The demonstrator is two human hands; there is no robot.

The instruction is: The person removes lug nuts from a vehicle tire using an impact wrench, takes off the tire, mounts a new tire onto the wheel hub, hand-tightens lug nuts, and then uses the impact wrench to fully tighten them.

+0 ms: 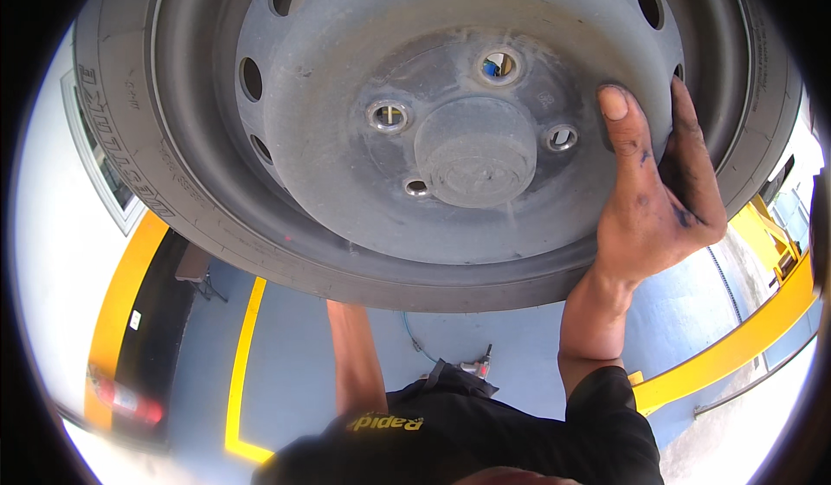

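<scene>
A car wheel with a grey steel rim and a black tyre fills the upper part of the head view. At its middle is a round dark centre cap, ringed by several bolt holes that show no bolts. On the wheel's right side, my right hand grips the rim. Its thumb presses the front face, and its fingers reach into a vent hole near the edge. Dark smudges mark the hand. My left forearm rises to the tyre's lower edge; the left hand itself is hidden behind the tyre.
A yellow lift arm curves along the right. On the blue floor lie a red and grey tool and a thin hose. A yellow line and a black-and-yellow wall are at left.
</scene>
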